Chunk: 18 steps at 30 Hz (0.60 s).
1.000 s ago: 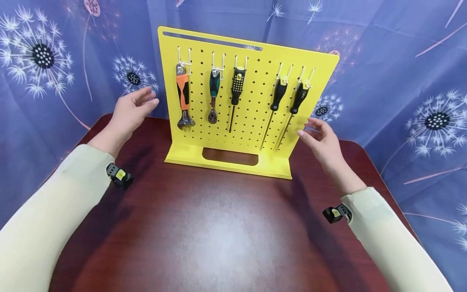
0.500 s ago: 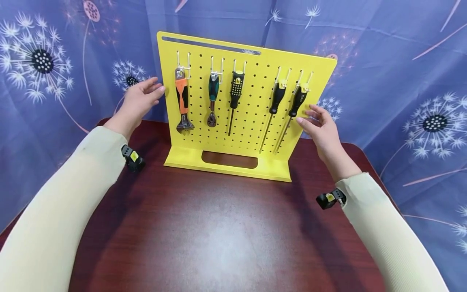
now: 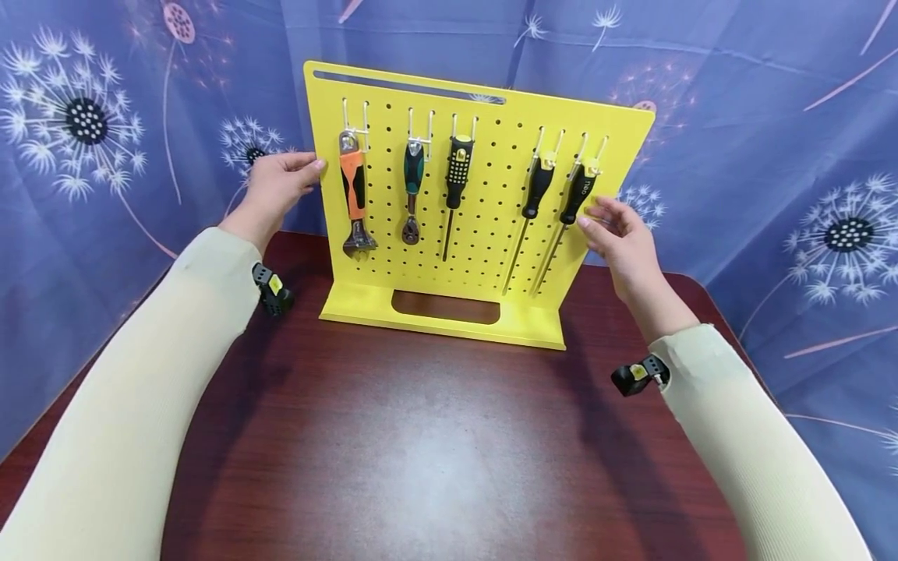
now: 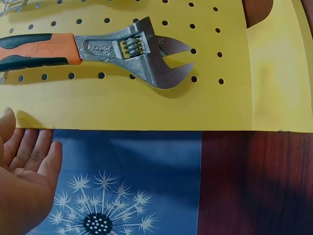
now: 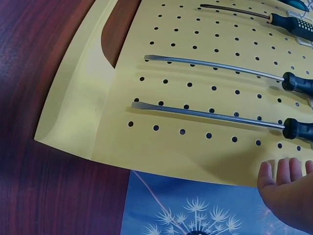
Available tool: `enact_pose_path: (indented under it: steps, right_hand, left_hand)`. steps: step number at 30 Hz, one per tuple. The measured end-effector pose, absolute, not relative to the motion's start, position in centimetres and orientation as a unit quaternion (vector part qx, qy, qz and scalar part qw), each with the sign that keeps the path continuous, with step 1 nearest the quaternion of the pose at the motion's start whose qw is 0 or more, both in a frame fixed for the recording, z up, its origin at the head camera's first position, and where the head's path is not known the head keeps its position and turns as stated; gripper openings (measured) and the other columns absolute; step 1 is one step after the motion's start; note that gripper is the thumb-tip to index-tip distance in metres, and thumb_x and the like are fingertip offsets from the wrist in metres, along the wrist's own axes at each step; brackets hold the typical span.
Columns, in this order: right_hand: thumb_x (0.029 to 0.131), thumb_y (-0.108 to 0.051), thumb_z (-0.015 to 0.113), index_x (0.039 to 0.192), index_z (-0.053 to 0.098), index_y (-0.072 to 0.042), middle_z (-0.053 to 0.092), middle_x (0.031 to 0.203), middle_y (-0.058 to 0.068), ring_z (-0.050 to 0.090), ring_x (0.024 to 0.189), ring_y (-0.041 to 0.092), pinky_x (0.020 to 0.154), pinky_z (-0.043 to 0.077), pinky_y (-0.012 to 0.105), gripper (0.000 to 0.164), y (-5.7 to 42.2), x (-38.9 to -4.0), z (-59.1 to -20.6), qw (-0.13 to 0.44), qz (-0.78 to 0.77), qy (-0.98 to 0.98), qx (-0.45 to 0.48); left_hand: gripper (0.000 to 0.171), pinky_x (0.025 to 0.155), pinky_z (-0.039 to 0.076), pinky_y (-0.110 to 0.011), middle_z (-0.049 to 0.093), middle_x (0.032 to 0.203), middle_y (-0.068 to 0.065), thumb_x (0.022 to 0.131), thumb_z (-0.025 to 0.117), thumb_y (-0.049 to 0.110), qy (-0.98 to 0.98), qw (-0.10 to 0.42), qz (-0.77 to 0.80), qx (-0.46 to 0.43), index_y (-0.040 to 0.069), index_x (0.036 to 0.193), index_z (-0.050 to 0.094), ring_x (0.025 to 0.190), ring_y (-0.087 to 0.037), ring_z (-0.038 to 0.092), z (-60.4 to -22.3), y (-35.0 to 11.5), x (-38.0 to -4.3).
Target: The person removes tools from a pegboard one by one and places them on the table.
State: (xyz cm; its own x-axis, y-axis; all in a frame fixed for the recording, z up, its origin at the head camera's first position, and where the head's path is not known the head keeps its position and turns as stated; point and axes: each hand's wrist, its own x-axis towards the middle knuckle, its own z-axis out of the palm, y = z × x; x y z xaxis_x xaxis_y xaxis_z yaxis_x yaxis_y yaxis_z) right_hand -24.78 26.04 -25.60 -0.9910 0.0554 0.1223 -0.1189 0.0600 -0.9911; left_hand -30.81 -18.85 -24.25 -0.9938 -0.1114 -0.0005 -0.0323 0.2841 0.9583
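A yellow pegboard stand [image 3: 484,249] stands upright on the table, with tools hung on its wire hooks. My left hand [image 3: 277,191] pinches its left edge, thumb in front and fingers passing behind. Nearest that hand hangs an adjustable wrench [image 4: 115,49] with an orange and black handle. At the right edge, my right hand [image 3: 624,241] has its fingers spread, slightly bent, over the front of the board. Beside it hangs a black-handled screwdriver [image 3: 578,191], and a similar screwdriver [image 3: 539,187] hangs to its left. Whether the right fingertips touch the board is unclear.
Between these tools hang a green and black ratchet wrench [image 3: 412,187] and a screwdriver with a dotted grip [image 3: 458,171]. A dark red wooden table [image 3: 421,436] lies in front. Behind is a blue curtain [image 3: 758,156] with dandelion prints.
My left hand has moved right and slightly up, onto the board's left edge. The right hand has risen along the right edge. The tools still hang in place.
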Motion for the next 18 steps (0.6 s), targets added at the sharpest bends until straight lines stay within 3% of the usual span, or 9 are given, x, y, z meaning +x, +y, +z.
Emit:
enact_pose_path:
  steps: [5, 9, 13, 16, 18]
  right_hand:
    - [0.101, -0.016, 0.065, 0.155, 0.039, -0.008, 0.056, 0.115, -0.015, 0.055, 0.107, -0.001, 0.081, 0.052, 0.012, 0.061, 26.0, -25.2, -25.4, 0.058, 0.684, -0.727, 0.021]
    - [0.101, -0.017, 0.066, 0.147, 0.048, -0.013, 0.057, 0.112, -0.014, 0.055, 0.104, 0.0, 0.081, 0.052, 0.012, 0.05, 25.9, -25.6, -25.3, 0.054, 0.686, -0.725, 0.011]
    - [0.099, -0.018, 0.068, 0.132, 0.054, -0.02, 0.057, 0.109, -0.013, 0.055, 0.102, 0.001, 0.081, 0.053, 0.012, 0.035, 25.7, -25.9, -25.2, 0.059, 0.69, -0.721, -0.001]
    - [0.099, -0.019, 0.069, 0.135, 0.054, -0.017, 0.057, 0.109, -0.013, 0.056, 0.102, 0.0, 0.083, 0.052, 0.014, 0.039, 25.5, -26.1, -25.1, 0.061, 0.687, -0.724, -0.007]
    - [0.098, -0.02, 0.07, 0.139, 0.053, -0.014, 0.057, 0.109, -0.013, 0.057, 0.102, -0.001, 0.084, 0.053, 0.015, 0.045, 25.3, -26.3, -25.1, 0.062, 0.685, -0.726, -0.009]
  left_hand:
    - [0.051, 0.12, 0.045, -0.036, 0.052, 0.155, -0.009, 0.103, 0.061, 0.03, -0.786, 0.04, -0.615, 0.059, 0.006, 0.147, 0.053, 0.101, -0.003, 0.062, -24.2, -19.0, -31.0]
    - [0.049, 0.117, 0.049, -0.036, 0.068, 0.123, 0.003, 0.101, 0.065, 0.028, -0.773, 0.045, -0.629, 0.065, 0.005, 0.144, 0.058, 0.085, 0.001, 0.061, -24.3, -19.1, -31.4]
    - [0.043, 0.093, 0.059, -0.022, 0.064, 0.09, 0.014, 0.099, 0.068, 0.023, -0.754, 0.057, -0.65, 0.076, 0.004, 0.137, 0.064, 0.078, -0.001, 0.062, -24.2, -18.6, -31.5]
    - [0.041, 0.072, 0.059, -0.013, 0.065, 0.086, 0.012, 0.098, 0.068, 0.02, -0.742, 0.061, -0.663, 0.08, 0.003, 0.135, 0.065, 0.075, -0.003, 0.062, -24.1, -18.4, -31.5]
    - [0.04, 0.067, 0.057, -0.011, 0.065, 0.088, 0.012, 0.098, 0.069, 0.019, -0.737, 0.062, -0.668, 0.082, 0.002, 0.134, 0.065, 0.074, -0.003, 0.062, -24.2, -18.3, -31.7]
